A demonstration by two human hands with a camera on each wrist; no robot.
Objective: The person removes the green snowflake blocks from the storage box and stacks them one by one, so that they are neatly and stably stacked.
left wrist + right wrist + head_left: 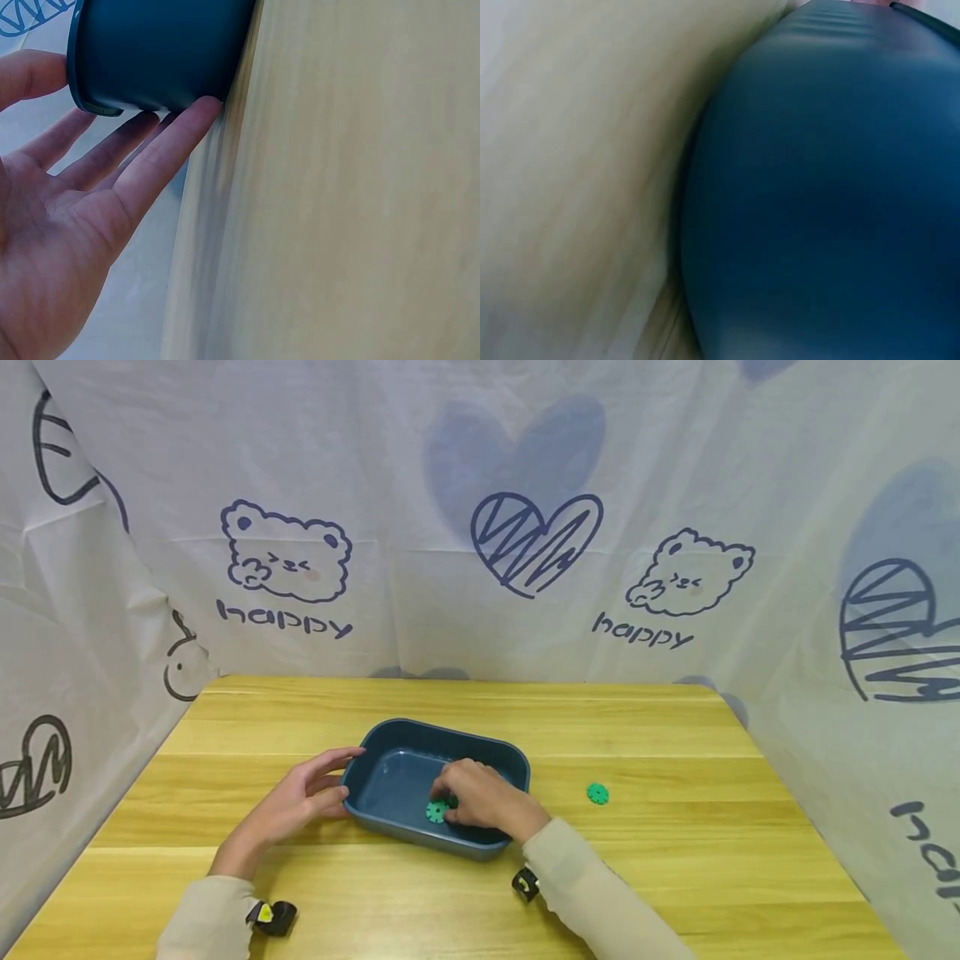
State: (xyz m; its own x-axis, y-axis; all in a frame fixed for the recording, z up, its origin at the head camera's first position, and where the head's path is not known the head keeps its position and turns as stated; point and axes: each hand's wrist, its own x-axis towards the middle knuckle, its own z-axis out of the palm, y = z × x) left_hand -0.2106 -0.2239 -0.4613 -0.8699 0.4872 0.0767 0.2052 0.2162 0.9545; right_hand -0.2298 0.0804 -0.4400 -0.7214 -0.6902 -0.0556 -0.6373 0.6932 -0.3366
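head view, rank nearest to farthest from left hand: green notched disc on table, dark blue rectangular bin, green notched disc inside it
1. dark blue bin, touching left hand
2. green disc inside, by right hand
3. green disc on table, rightmost

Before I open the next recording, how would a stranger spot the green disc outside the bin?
On the wooden table, find the blue bin. To its right in the head view lies a small notched green disc. Unlike the similar disc inside the bin beside the right hand, this one lies untouched on wood.
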